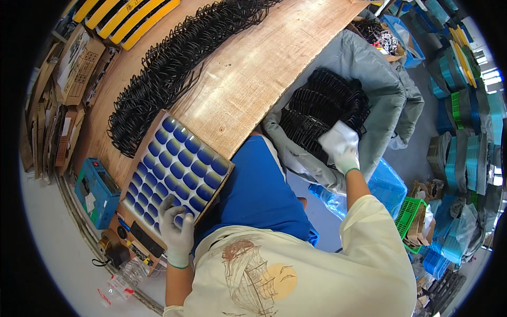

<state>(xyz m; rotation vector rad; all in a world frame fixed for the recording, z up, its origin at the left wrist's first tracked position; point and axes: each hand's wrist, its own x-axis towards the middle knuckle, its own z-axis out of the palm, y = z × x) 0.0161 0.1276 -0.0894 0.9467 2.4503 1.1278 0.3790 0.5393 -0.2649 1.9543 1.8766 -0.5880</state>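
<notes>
My left hand (177, 232), in a white glove, is at the near edge of a shallow cardboard tray (228, 177). Its fingers are apart over the nearest lenses; whether they touch one I cannot make out. Rows of dark blue lenses (177, 169) fading to yellow fill the tray. Out to the right, my gloved right hand (347, 160) is closed on a crumpled white cloth (338, 138). That hand is over an open grey fabric sack (383, 100), in which black wire-like eyeglass frames (322, 100) are heaped. The cloth covers some frames.
A long heap of black frames (163, 68) runs along the wooden table (237, 74). Yellow slatted trays (127, 18) lie at its far left. A blue machine (97, 193) stands left of the lens tray. Cardboard (79, 68) is stacked leftward; a green crate (409, 219) stands right.
</notes>
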